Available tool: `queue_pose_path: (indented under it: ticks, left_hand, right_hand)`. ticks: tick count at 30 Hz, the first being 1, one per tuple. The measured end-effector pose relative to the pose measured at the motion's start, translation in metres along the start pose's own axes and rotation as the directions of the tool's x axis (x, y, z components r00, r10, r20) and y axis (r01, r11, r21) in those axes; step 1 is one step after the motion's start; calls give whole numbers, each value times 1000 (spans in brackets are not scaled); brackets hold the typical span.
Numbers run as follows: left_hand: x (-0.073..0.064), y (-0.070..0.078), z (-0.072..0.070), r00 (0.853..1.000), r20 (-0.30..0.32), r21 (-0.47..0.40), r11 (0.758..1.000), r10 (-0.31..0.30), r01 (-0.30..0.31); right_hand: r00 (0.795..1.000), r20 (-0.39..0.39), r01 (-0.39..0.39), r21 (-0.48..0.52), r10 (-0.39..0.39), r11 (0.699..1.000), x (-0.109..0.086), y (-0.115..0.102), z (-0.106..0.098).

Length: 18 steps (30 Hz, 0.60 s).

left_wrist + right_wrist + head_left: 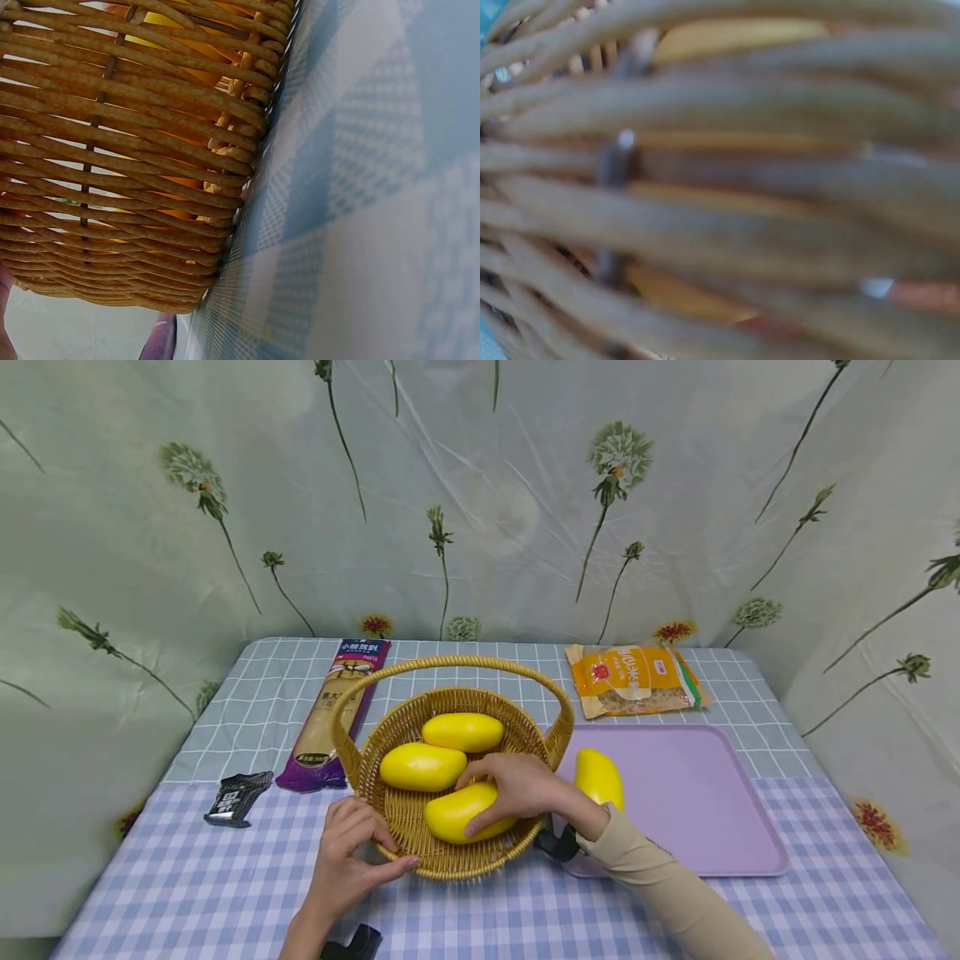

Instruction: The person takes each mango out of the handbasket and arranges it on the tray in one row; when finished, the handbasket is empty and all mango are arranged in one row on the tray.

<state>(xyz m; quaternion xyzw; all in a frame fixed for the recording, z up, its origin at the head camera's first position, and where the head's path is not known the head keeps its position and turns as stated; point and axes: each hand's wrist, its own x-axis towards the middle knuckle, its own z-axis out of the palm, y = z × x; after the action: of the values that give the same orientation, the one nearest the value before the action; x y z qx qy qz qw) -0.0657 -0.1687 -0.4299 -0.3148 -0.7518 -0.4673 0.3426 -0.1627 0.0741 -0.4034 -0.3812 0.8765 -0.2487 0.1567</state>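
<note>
A wicker basket (463, 693) with a tall arched handle stands mid-table, holding three yellow mangoes. My right hand (521, 785) reaches inside and grips the nearest mango (450, 817), thumb on its near side and fingers over the top. Behind it lie one mango (422, 767) to the left and another mango (462, 732) farther back. With my left hand (348, 852) I hold the basket's near left rim. Woven wicker (127, 165) fills much of the left wrist view; blurred wicker (720, 210) covers the right wrist view, hiding most of the right hand there.
Right of the basket, a fourth mango (598, 778) lies on a lilac tray (697, 802), partly behind my right forearm. A pasta bag (322, 727) is left of the basket, beside a small black packet (238, 798). An orange food bag (636, 680) lies at the back right.
</note>
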Motion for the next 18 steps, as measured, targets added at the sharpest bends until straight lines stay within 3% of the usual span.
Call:
queue_pose_path:
  ticks: [12, 18]
  left_hand:
    - [1, 0, 0, 1000, -1, -6, 1000, 7, -7]
    - [2, 1, 0, 1000, 0, -1, 1000, 7, -7]
  right_hand:
    - [994, -108, -19, 79, 27, 997, -6, -1, -1]
    - [978, -208, 7, 181, 32, 983, -8, -1, -2]
